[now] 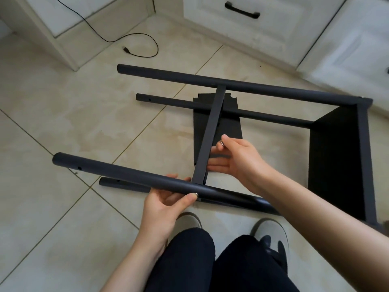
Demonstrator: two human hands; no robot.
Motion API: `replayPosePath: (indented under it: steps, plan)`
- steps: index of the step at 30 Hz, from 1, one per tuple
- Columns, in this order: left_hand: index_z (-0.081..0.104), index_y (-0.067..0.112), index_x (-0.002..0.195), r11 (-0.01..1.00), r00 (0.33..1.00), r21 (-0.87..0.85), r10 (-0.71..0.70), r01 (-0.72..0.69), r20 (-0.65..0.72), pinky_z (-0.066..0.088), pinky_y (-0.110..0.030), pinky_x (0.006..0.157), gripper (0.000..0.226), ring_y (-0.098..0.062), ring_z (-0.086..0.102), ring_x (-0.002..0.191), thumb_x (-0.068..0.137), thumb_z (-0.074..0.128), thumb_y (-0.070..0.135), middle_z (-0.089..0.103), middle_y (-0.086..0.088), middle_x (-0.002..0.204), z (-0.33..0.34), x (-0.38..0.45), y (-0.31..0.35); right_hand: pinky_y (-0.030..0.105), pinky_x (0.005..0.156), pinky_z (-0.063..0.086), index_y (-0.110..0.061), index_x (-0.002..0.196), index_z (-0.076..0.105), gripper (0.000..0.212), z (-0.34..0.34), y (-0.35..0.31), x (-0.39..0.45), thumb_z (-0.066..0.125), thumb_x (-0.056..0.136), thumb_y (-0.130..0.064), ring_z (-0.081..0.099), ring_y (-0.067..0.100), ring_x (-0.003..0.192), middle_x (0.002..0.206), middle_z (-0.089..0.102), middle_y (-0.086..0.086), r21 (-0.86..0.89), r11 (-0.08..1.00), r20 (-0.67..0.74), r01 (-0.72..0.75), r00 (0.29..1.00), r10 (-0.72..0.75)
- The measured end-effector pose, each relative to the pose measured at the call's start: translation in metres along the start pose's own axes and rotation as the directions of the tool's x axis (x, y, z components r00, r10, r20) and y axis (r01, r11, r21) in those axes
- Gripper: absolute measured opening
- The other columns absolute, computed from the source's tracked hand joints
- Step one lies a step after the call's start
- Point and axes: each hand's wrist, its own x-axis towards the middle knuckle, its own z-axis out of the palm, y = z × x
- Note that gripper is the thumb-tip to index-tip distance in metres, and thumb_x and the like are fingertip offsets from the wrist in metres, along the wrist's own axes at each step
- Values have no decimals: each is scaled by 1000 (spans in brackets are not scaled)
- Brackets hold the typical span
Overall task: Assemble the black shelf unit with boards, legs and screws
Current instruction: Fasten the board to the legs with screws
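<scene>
The black shelf unit lies on its side on the tiled floor. Its four round legs run leftwards from a black board at the right. My left hand grips the near upper leg from below, thumb on its front. A thin black board, seen edge-on, spans from that leg to the far upper leg. My right hand holds this board's right side and pinches a small silver screw between thumb and forefinger. The two lower legs lie close to the floor.
White cabinets with black drawer handles line the back and right. A black cable trails on the tiles at the back left. My two shoes stand just in front of the near legs. Bare tiles stretch to the left.
</scene>
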Motion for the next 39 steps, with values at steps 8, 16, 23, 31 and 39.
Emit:
replayPosePath:
  steps: [8, 16, 23, 31, 39]
  plan:
    - [35, 24, 96, 509, 780, 818, 613, -269, -125, 29, -38, 86, 76, -19, 37, 94, 50, 86, 56, 37, 2, 99, 5, -21, 11, 44, 73, 62, -14, 70, 47, 41, 4, 0, 9, 38, 105, -32, 67, 30, 71, 77, 58, 9, -204, 978, 11, 43, 999, -42]
    - [40, 27, 152, -115, 788, 825, 252, -553, 562, 15, -55, 122, 105, -32, 9, 151, 63, 58, 80, 22, -5, 158, -7, 29, 75, 40, 73, 63, -13, 73, 49, 38, -6, -10, 11, 40, 104, -32, 74, 28, 73, 85, 54, 11, -335, 939, 81, 81, 995, -57]
    - [-38, 40, 147, -344, 622, 544, -177, -765, 763, -25, -38, 111, 125, -13, -51, 137, 62, 37, 93, -51, 18, 150, 12, 77, 102, 35, 65, 62, -5, 86, 62, 29, -27, -35, 20, 50, 103, -26, 74, 20, 71, 80, 75, 6, -452, 881, 78, 137, 990, -114]
    - [-19, 27, 157, -399, 495, 347, -369, -849, 786, -21, -50, 118, 139, -13, -52, 136, 58, 52, 93, -50, 10, 153, 38, 101, 109, 30, 62, 52, -20, 83, 60, 25, -36, -88, 47, 44, 99, -10, 56, 14, 59, 66, 58, -2, -820, 535, 95, 204, 970, -225]
    - [40, 18, 124, -369, 384, 246, -366, -896, 848, -34, -42, 112, 99, -13, -44, 142, 59, 58, 91, -13, 3, 168, 47, 102, 110, 24, 86, 38, -7, 125, 57, 32, -50, -117, 93, 40, 99, -17, 51, 25, 106, 114, 55, 8, -962, 67, 191, 264, 830, -523]
